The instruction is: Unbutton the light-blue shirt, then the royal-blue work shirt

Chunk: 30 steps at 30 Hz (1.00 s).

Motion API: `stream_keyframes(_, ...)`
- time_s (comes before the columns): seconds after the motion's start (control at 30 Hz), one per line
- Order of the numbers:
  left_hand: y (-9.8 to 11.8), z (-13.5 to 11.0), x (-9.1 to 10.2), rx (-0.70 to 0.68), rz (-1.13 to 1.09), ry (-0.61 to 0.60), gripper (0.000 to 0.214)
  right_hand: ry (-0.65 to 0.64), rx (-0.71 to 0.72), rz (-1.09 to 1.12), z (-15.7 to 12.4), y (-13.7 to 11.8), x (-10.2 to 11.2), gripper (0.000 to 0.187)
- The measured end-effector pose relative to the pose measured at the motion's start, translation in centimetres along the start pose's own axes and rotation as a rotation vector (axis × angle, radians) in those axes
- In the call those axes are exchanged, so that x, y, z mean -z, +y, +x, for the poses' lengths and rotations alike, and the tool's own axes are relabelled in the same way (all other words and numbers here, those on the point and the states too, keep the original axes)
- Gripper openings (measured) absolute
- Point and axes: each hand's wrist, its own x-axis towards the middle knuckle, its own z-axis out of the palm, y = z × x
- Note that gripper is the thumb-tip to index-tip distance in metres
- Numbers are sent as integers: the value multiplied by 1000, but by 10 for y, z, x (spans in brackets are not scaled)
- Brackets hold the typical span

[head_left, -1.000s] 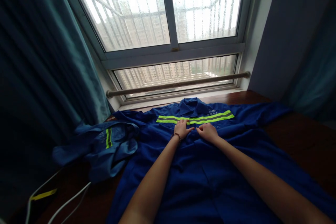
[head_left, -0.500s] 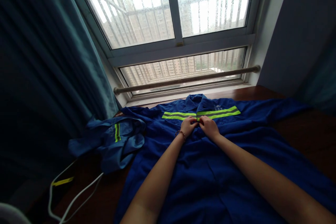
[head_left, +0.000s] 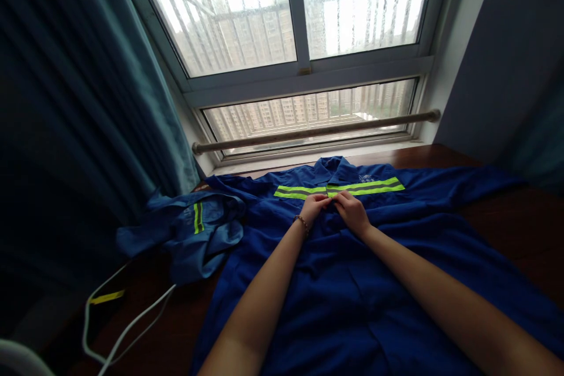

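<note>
A dark blue work jacket (head_left: 326,299) lies spread out, front up, its collar toward the window and one sleeve reaching right. Across its chest runs a yellow-green and grey reflective strip (head_left: 374,187). My left hand (head_left: 314,207), with a beaded bracelet at the wrist, pinches the front placket just below the strip. Close beside it, my right hand (head_left: 351,211) is closed on the same front edge. The fingertips of both hands nearly meet, and what lies between them is too small to make out.
A second, lighter blue garment (head_left: 198,241) lies crumpled at the left on the brown wooden surface (head_left: 414,157). White cables (head_left: 136,321) and a yellow strip (head_left: 107,297) are at lower left. A rail (head_left: 317,132) crosses before the window; a curtain (head_left: 145,100) hangs left.
Both hands stay at the jacket's front, with their fingers slightly shifted. The two halves of the reflective strip meet a little further left. The camera view has moved slightly.
</note>
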Motion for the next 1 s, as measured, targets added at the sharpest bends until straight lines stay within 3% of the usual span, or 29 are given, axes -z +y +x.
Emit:
stream_keyframes(0.47, -10, 3, 0, -46, 9, 27, 29, -21, 4, -9, 0, 3, -1, 21)
stream_keyframes(0.8, -22, 4, -2, -299, 381, 180, 26, -60, 24, -139, 2, 7, -6, 18)
stream_keyframes(1.0, -17, 0, -4, -437, 524, 218, 22, -53, 23, -182, 2, 7, -5, 19)
